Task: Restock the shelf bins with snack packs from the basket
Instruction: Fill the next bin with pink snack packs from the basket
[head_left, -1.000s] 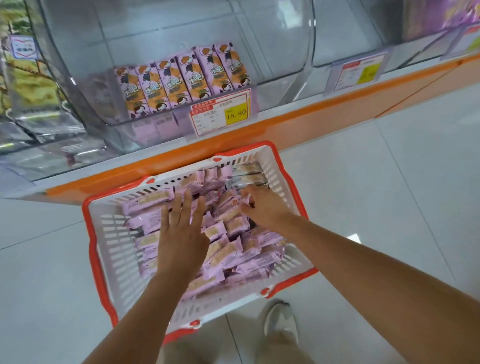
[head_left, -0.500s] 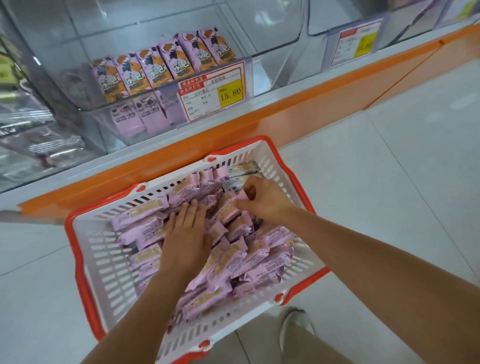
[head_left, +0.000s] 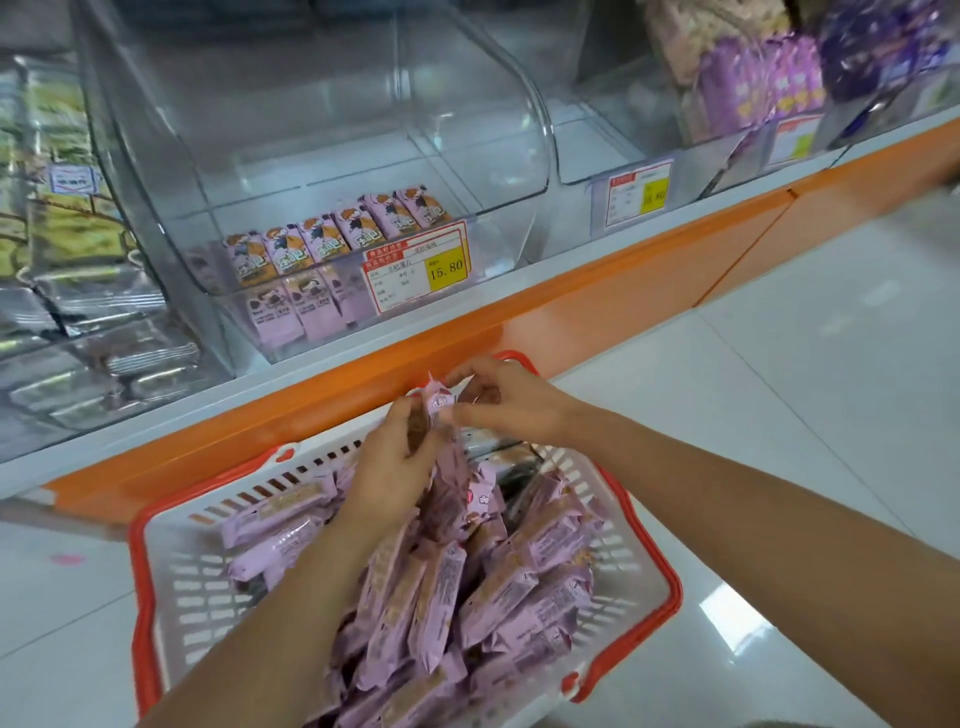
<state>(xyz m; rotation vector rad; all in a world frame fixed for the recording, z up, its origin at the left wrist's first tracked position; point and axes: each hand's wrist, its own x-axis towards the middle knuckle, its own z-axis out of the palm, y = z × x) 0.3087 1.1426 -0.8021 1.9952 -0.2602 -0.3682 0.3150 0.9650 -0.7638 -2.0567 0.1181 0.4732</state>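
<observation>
Both hands hold pink snack packs (head_left: 440, 415) above the basket (head_left: 171, 545): left hand (head_left: 392, 467) grips a bunch, right hand (head_left: 506, 402) pinches the top, below the clear bin (head_left: 519, 156)

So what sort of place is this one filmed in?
Most likely a shop aisle: clear shelf bins holding snack packs, a price tag reading 15.80, and a red-rimmed shopping basket on the tiled floor.

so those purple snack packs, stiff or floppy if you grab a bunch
Probably stiff: the snack packs keep straight bar shapes though heaped at angles in the basket. Likely light: the left hand holds several together. Glossy film looks slippery, so a bunch may slide apart; the right hand pinches its top.
</observation>
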